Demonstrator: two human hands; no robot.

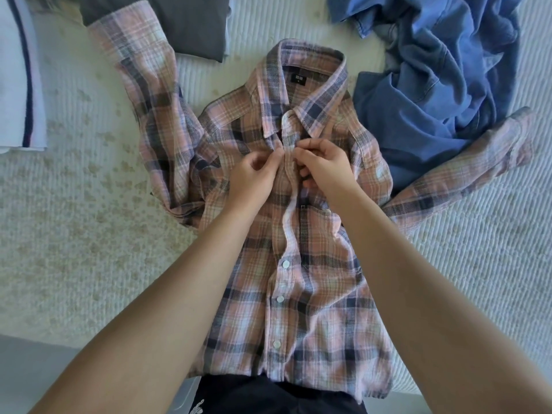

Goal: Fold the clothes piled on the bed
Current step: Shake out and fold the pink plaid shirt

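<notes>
A pink and navy plaid shirt (316, 279) lies front up on the white bed, collar away from me, its sleeves spread out to the left and right. Both my hands meet at the button placket just below the collar. My left hand (254, 174) pinches the left edge of the placket with thumb and fingers. My right hand (322, 165) pinches the right edge, fingers curled around the cloth. Several white buttons lower down the placket look fastened.
A crumpled blue garment (433, 85) lies at the upper right, partly under the shirt's right sleeve. A folded dark grey garment (185, 22) sits at the top. Folded white cloth with a navy stripe (21, 85) lies far left. The bedspread (74, 219) surrounds it all.
</notes>
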